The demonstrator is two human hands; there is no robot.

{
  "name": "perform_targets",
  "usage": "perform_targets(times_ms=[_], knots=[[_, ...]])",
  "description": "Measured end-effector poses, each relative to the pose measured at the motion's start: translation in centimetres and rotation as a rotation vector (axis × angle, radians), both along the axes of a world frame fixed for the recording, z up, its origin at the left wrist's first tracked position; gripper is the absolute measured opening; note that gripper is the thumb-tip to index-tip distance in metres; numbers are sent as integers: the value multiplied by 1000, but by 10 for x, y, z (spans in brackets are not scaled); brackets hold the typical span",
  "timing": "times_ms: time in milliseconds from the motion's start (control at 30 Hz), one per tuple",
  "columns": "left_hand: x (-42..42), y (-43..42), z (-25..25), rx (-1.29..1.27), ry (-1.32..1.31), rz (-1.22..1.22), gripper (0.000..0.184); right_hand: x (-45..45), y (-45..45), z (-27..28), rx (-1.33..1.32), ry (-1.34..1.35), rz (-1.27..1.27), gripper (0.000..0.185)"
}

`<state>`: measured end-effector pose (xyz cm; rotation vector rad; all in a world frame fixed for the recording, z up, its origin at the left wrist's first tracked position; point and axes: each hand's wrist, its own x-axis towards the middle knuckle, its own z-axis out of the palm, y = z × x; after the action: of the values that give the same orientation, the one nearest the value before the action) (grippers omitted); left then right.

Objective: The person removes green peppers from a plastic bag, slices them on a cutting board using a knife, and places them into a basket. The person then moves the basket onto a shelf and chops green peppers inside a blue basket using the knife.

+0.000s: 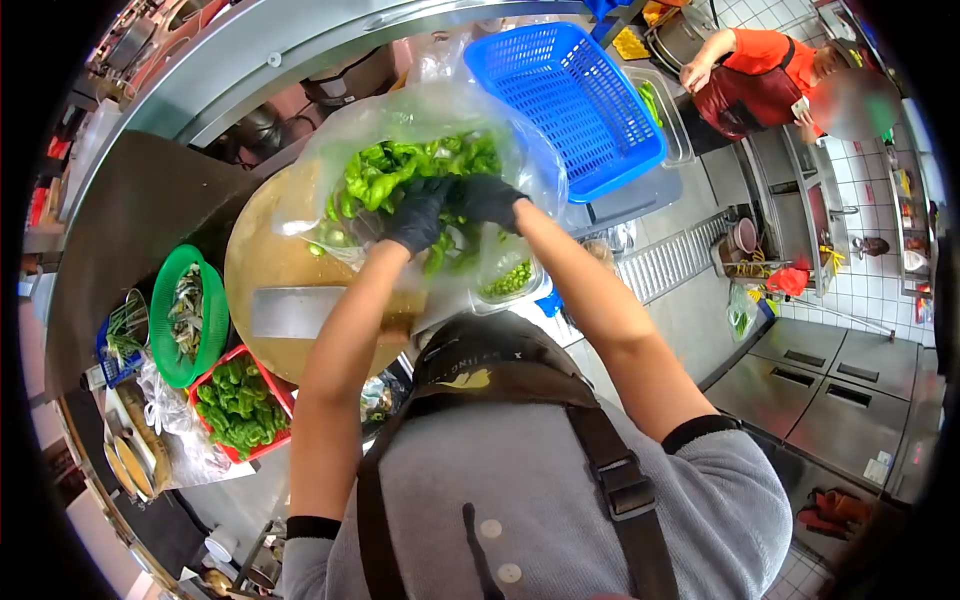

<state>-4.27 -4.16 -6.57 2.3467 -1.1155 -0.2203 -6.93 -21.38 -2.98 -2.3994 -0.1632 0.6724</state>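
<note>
A large clear plastic bag (540, 150) of green peppers (375, 170) lies open over a round wooden chopping board (250, 240). Both of my hands wear black gloves and meet among the peppers at the bag's mouth. My left hand (418, 215) is closed, its fingertips partly hidden against peppers. Beside it, my right hand (485, 203) has its fingers curled in over peppers. A wide cleaver blade (295, 312) rests flat on the board, left of my left forearm. Close under my right wrist, a clear tub (510, 283) contains small cut green pieces.
A blue plastic basket (600, 178) stands beyond the bag at right. To the left are a green colander (172, 368) of small fish and a red basket (285, 392) with more green peppers. At upper right, a person in a red shirt (765, 62) stands near steel sinks.
</note>
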Motion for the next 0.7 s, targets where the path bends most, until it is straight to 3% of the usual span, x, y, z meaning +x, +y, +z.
perform_targets(times_ms=[33,67,133,233,333,433,500,600,633,700], knots=[[-4,-1,4,46,40,11,54,-4,-8,5,156,18,-25,39],[-7,0,8,92,80,24,55,3,-35,-25,278,-201,225,33],[-11,0,13,168,-75,-57,53,30,-37,-41,-311,-198,23,33],[-8,-2,22,104,-287,-134,41,40,-29,-31,-276,-757,-134,35],[5,5,33,146,-449,-5,39,75,-22,-8,-161,-1051,-3,38],[21,22,14,180,-395,124,37,87,-23,1,-258,-793,94,39],[18,35,15,173,-387,83,41,83,-29,3,-299,-635,132,40],[25,46,7,-10,-274,101,41,79,-40,13,-288,-478,173,40],[27,49,11,-276,-218,146,36,78,-44,17,-276,-440,183,41],[29,52,21,-296,-196,250,34,73,-47,23,-255,-392,182,41]])
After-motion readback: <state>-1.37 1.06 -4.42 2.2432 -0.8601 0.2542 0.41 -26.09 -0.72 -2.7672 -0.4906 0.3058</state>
